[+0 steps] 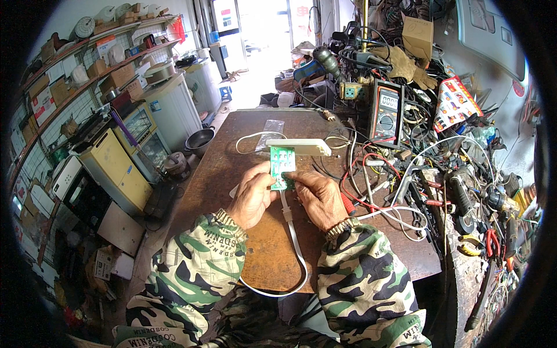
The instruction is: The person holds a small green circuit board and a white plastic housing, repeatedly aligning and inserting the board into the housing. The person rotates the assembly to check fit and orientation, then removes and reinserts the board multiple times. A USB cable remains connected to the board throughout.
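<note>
A small green circuit board (282, 160) with rows of pale rectangular parts is held upright above the wooden table (232, 139). My left hand (253, 195) pinches its left edge, thumb toward me. My right hand (321, 198) grips its lower right corner with curled fingers, partly hidden behind the palm. Just beyond the board is a long white plastic casing (307, 145), which seems to touch its top. A white cord (301, 258) with a ribbed sleeve hangs from below the board and loops toward the table's near edge. A red-handled probe (348, 205) lies beside my right wrist.
A multimeter (387, 114) stands at the table's back right, its red and black leads tangled with white cables. Pliers (492, 242) and other tools crowd the right side. A clear plastic bag (272, 129) lies farther back. Loaded shelves (96, 37) line the left wall.
</note>
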{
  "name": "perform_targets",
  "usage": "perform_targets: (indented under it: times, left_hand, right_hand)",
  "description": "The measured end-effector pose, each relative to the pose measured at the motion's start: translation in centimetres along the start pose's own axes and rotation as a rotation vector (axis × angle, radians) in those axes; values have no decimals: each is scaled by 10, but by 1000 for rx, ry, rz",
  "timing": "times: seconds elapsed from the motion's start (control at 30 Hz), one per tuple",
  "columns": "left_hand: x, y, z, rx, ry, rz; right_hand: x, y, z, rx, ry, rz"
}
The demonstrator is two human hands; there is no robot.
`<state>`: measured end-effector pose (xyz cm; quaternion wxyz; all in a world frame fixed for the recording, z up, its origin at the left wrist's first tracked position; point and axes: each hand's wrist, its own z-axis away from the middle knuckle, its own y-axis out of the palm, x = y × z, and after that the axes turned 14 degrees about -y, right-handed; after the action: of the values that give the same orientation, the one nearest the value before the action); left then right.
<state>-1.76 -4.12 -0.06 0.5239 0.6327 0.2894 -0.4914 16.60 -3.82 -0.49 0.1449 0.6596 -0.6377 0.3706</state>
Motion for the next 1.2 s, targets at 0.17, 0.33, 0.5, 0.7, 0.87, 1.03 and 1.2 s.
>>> perform_targets:
  times: [0.17, 0.33, 0.5, 0.7, 0.87, 1.03, 1.2]
  left_hand:
    - [-1, 3, -1, 5, -15, -28]
    - [2, -2, -4, 26, 7, -1]
    - [-5, 3, -1, -33, 54, 11]
    - [-9, 2, -3, -40, 94, -12]
    - [-19, -2, 1, -48, 118, 47]
    - [-29, -7, 0, -56, 163, 68]
    - [-41, -24, -2, -19, 142, 22]
  right_hand:
    - [-3, -1, 2, -7, -5, 1]
    - [-1, -4, 1, -7, -63, 39]
    - [-1, -1, -2, -45, -122, 62]
    - [-31, -12, 1, -377, -39, 8]
    - [-11, -33, -6, -430, 113, 15]
    - [-16, -24, 1, -326, 142, 74]
    - [-14, -25, 4, -188, 110, 308]
